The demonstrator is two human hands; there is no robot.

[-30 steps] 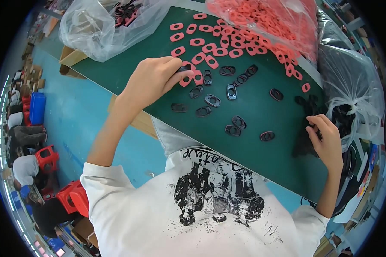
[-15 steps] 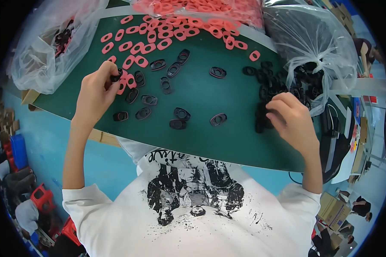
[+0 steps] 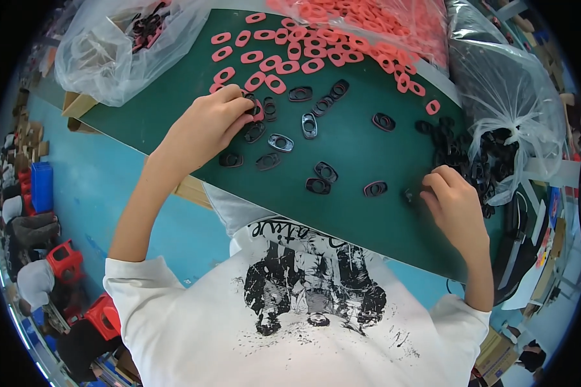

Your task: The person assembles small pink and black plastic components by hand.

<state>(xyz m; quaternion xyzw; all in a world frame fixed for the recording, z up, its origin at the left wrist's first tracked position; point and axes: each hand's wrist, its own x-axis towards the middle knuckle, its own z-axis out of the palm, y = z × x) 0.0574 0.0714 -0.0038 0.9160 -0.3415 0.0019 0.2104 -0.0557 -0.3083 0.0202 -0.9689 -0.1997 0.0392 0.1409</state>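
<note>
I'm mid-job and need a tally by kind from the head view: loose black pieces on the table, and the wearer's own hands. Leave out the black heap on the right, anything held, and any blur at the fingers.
Loose black pieces: 13
Hands, left hand and right hand: 2
Total: 15

Fisheye, head-worn (looking down at hands [image 3: 206, 126])

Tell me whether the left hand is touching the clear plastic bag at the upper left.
Apart: the head view shows green tabletop between the left hand and the clear plastic bag.
</note>
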